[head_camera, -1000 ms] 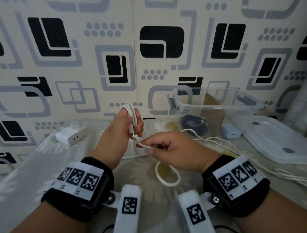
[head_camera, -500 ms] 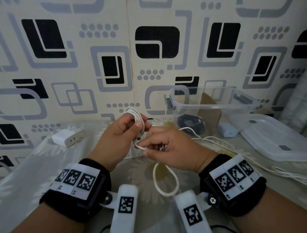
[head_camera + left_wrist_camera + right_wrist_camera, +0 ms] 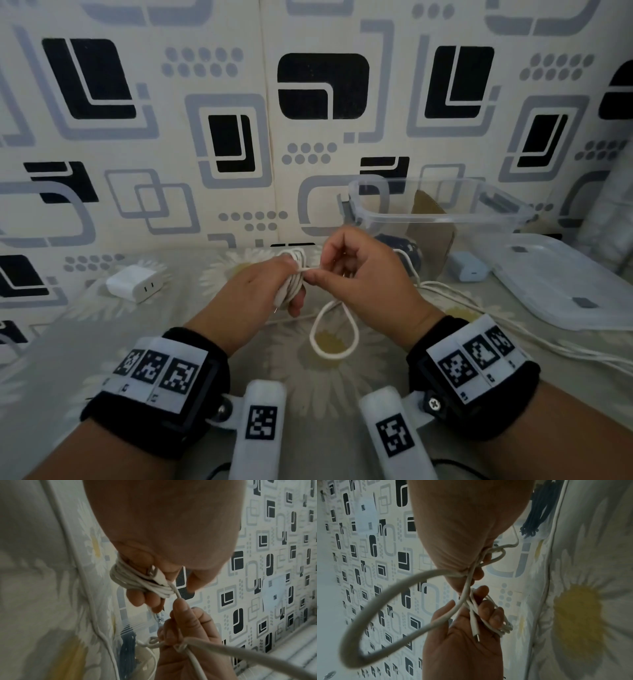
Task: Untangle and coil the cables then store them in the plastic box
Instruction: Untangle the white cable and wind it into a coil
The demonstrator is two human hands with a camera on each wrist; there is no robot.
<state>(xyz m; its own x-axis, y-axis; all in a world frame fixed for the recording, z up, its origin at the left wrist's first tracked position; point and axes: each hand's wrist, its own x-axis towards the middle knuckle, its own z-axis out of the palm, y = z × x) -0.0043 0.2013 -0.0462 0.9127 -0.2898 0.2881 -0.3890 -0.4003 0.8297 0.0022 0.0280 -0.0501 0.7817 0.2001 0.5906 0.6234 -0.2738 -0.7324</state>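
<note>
My left hand (image 3: pixel 287 291) grips a small coil of white cable (image 3: pixel 297 274) above the table; in the left wrist view the turns (image 3: pixel 142 582) wrap its fingers and a plug (image 3: pixel 157 575) lies under the thumb. My right hand (image 3: pixel 329 270) pinches the free strand of the same cable right beside the coil. A loop of that strand (image 3: pixel 334 337) hangs below the hands. The clear plastic box (image 3: pixel 442 219) stands at the back right with a dark coiled cable (image 3: pixel 409 248) inside.
A white charger brick (image 3: pixel 135 284) lies at the left. A pale blue adapter (image 3: pixel 467 267) and the box lid (image 3: pixel 568 284) lie at the right. More white cable (image 3: pixel 513 332) trails across the flowered tablecloth towards the right edge. The patterned wall stands close behind.
My right hand has risen and moved up against the coil, carrying the strand over it. The left hand has tipped the coil forward and down. The hanging loop stays below.
</note>
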